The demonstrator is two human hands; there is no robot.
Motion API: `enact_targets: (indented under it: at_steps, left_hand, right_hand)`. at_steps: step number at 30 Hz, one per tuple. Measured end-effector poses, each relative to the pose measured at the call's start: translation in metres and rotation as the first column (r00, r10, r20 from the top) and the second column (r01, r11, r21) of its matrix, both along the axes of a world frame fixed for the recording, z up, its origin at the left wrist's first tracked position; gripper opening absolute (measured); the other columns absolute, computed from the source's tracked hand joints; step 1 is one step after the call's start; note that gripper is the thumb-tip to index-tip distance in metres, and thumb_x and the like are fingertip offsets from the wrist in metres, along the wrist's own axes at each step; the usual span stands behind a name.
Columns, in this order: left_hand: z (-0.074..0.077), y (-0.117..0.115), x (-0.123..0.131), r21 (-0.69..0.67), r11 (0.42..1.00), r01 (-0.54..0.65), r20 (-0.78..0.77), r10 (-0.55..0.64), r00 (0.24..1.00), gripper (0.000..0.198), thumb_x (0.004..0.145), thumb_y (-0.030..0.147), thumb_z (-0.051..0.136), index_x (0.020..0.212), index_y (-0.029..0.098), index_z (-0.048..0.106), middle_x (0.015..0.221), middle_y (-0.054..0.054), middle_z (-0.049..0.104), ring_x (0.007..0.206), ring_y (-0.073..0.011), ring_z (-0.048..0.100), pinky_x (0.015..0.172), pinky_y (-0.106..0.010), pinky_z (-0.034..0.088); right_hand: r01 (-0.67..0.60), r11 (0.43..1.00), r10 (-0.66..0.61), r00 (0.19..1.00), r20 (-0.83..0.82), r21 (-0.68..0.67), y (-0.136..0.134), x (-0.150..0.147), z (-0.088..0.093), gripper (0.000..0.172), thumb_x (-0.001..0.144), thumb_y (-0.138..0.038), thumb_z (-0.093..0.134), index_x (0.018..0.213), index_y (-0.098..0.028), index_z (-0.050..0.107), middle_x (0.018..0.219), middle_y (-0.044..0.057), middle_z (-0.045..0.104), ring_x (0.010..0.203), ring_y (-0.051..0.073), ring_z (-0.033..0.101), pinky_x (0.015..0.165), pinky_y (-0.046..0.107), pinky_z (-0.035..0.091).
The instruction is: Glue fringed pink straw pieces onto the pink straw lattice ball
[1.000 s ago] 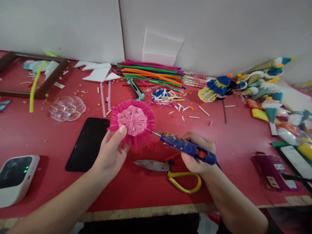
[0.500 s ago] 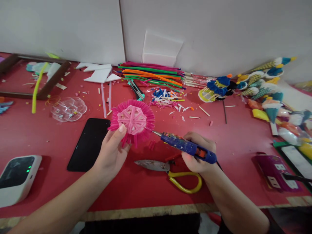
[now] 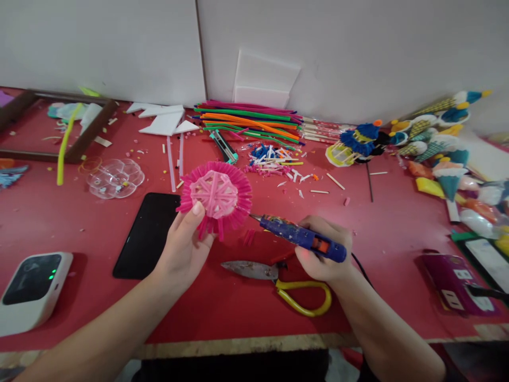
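Observation:
My left hand (image 3: 189, 244) pinches the lower left edge of a round pink piece (image 3: 217, 193), thumb on its front. The piece has a fringe of darker pink strips around a lighter criss-crossed middle. My right hand (image 3: 326, 246) is wrapped round a blue glue gun (image 3: 296, 233), whose metal tip points left at the lower right edge of the fringe. Whether the tip touches the fringe I cannot tell. Beneath both hands, scissors (image 3: 294, 294) with yellow handles lie on the red table (image 3: 222, 323). A few short pink strips (image 3: 249, 237) rest above the blades.
A black phone (image 3: 147, 239) and a white device (image 3: 34, 292) lie at left. Behind are a cutter (image 3: 225, 146), pipe cleaners (image 3: 250, 124) and cut scraps (image 3: 270, 159). Finished small figures (image 3: 360, 142) stand at back right, a purple power socket (image 3: 457, 284) at right.
The glue gun has shifted slightly left along with my right hand, and more of its cord shows. The whole view has moved a little; both grips are the same.

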State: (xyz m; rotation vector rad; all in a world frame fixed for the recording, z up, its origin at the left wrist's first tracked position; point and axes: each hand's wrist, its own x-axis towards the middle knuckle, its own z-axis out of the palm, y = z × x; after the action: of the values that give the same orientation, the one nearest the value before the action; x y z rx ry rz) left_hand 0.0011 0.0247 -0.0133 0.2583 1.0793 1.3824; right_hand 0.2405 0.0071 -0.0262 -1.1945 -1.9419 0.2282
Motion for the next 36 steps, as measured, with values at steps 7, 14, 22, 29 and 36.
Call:
enact_targets:
  at_steps: [7,14,22,29,36]
  left_hand:
    - [-0.002,0.003,0.001,0.017,1.000,-0.016,-0.011,0.016,1.000,0.031,0.062,0.032,0.092,0.084,0.023,0.073,0.090,0.002,0.077,0.083,-0.0144,0.072,0.072,-0.021,0.059]
    - [-0.004,0.004,-0.001,0.045,0.999,-0.029,0.017,0.028,0.999,0.034,0.059,0.034,0.095,0.082,0.025,0.072,0.093,0.002,0.077,0.085,-0.0134,0.071,0.074,-0.020,0.060]
    - [-0.003,0.009,-0.003,0.098,0.995,-0.009,-0.052,0.014,0.999,0.029,0.067,0.038,0.088,0.085,0.024,0.071,0.086,0.003,0.074,0.088,-0.0161,0.072,0.076,-0.025,0.060]
    - [-0.006,0.007,-0.001,0.061,0.998,0.003,-0.030,-0.001,1.000,0.029,0.065,0.036,0.089,0.084,0.024,0.070,0.087,0.002,0.074,0.086,-0.0161,0.073,0.072,-0.024,0.059]
    - [-0.006,0.005,-0.001,0.082,0.996,-0.018,0.007,0.018,1.000,0.033,0.064,0.037,0.091,0.086,0.024,0.070,0.092,0.001,0.075,0.091,-0.0179,0.073,0.074,-0.024,0.059]
  right_hand:
    - [0.076,0.996,-0.072,0.994,0.081,-0.052,0.006,0.008,-0.010,0.018,0.069,-0.020,0.058,0.085,-0.023,0.065,0.069,0.001,0.072,0.053,0.017,0.064,0.051,0.027,0.049]
    - [0.036,0.954,0.031,0.975,0.218,-0.299,0.009,0.035,-0.009,0.046,0.070,-0.013,0.054,0.113,-0.022,0.068,0.090,0.004,0.078,0.070,0.020,0.071,0.062,0.029,0.054]
    - [-0.025,0.995,0.064,0.901,0.429,-0.097,0.010,0.069,-0.007,0.053,0.069,0.002,0.046,0.104,-0.029,0.071,0.094,0.008,0.066,0.093,0.028,0.062,0.081,0.045,0.051]
    - [0.008,0.998,-0.035,0.880,0.473,0.058,0.015,0.121,-0.032,0.049,0.068,-0.001,0.047,0.096,-0.030,0.076,0.094,0.007,0.066,0.091,0.028,0.061,0.083,0.048,0.049]
    - [0.038,0.998,-0.012,0.920,0.391,-0.057,0.005,0.136,-0.055,0.050,0.079,-0.002,0.041,0.101,-0.028,0.077,0.099,0.009,0.069,0.097,0.027,0.067,0.084,0.048,0.053]
